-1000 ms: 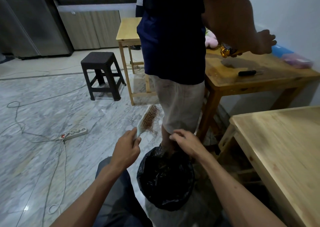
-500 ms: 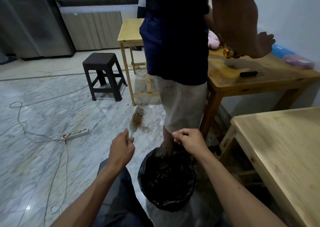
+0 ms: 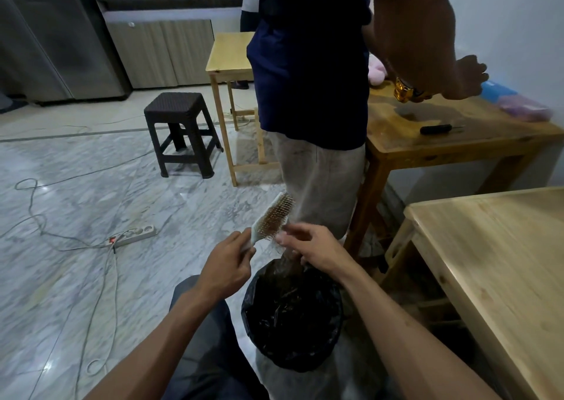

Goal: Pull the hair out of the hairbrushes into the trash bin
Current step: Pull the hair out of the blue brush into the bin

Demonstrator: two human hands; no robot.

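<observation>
Both hands have risen and met at the hairbrush (image 3: 272,219) above the trash bin (image 3: 291,314).
Left hand (image 3: 227,265) is clenched round the white handle, tilting the bristles up and to the right. Right hand (image 3: 314,247) reaches in with fingers partly spread, its fingertips (image 3: 282,237) touching the lower bristles; whether they pinch hair is unclear. Black-lined bin sits on the floor directly below, beside a standing person (image 3: 311,94).

Both forearms are bare to the lower frame edge, with no sleeve, watch, ring or bracelet on either. The left hand (image 3: 225,267) and right hand (image 3: 317,248) are ungloved, nails short and plain. Between the 2 arms, the left leg (image 3: 198,332) wears dark grey trousers of smooth fabric.
</observation>
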